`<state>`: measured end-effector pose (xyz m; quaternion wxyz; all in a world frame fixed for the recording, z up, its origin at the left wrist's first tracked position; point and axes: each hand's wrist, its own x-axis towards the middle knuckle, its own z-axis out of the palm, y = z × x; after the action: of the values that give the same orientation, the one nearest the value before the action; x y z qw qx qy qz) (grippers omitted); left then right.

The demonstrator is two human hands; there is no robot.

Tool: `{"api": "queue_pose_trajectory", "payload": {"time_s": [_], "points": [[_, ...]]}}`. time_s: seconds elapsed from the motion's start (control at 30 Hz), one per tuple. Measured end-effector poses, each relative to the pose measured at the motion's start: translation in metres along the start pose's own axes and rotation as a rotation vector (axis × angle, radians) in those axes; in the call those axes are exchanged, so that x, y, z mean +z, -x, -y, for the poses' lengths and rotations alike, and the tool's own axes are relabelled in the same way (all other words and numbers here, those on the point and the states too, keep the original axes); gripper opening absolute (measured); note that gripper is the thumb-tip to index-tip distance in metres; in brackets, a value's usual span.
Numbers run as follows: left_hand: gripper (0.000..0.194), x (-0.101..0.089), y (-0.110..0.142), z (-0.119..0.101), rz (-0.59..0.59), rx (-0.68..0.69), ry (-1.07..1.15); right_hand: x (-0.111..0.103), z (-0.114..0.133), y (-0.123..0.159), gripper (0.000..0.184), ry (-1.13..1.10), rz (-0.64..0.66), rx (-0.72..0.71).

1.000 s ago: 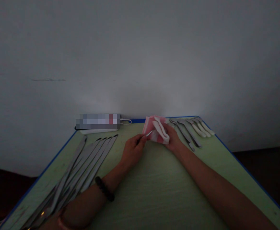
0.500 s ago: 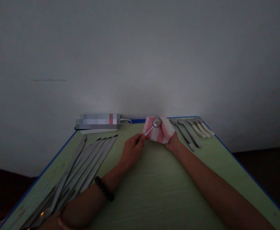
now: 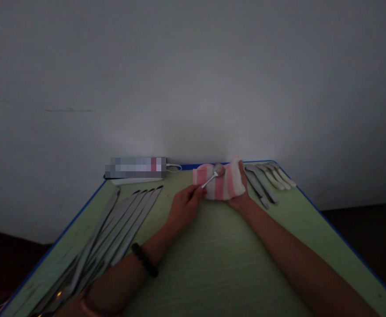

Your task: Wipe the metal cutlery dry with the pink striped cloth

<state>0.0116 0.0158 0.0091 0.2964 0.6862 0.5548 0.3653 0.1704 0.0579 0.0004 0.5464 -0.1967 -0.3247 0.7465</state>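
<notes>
My left hand (image 3: 183, 208) pinches the handle of a small metal spoon (image 3: 212, 176), whose bowl rests on a pink and white striped cloth (image 3: 224, 185). My right hand (image 3: 240, 199) lies under the cloth and holds it spread open, mostly hidden by it. Both hands are near the far middle of the green table (image 3: 219, 259). A dark bead bracelet (image 3: 144, 260) sits on my left wrist.
Several long flat metal pieces (image 3: 113, 233) lie fanned at the left of the table. Several spoons and white-handled utensils (image 3: 265, 178) lie at the far right. A blurred box (image 3: 135, 167) stands against the white wall. The table's edge is blue.
The cloth has opened from a bunched wad round the spoon into a flat spread sheet. The spoon's bowl has come into view on top. My left hand kept its hold.
</notes>
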Motion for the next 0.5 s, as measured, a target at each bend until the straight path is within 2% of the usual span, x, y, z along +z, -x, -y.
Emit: {"api": "queue_pose_trajectory", "payload": {"time_s": [0.07,0.13,0.27,0.4,0.5], "points": [[0.035,0.000,0.000,0.000,0.003,0.015,-0.002,-0.004,-0.003,-0.002,0.041,0.034,-0.038,0.003],[0.035,0.000,0.001,0.000,0.007,0.035,0.000,-0.007,-0.007,-0.004,0.029,0.097,-0.131,-0.036],[0.035,-0.001,0.000,0.002,0.022,0.025,0.046,-0.011,-0.011,-0.008,0.021,0.155,-0.260,-0.052],[0.036,-0.001,-0.002,0.006,0.045,-0.011,0.146,-0.010,-0.009,-0.011,0.024,-0.001,-0.239,0.019],[0.036,0.001,-0.002,0.010,0.053,-0.019,0.219,-0.008,-0.007,-0.011,0.026,-0.062,-0.141,0.050]]}}
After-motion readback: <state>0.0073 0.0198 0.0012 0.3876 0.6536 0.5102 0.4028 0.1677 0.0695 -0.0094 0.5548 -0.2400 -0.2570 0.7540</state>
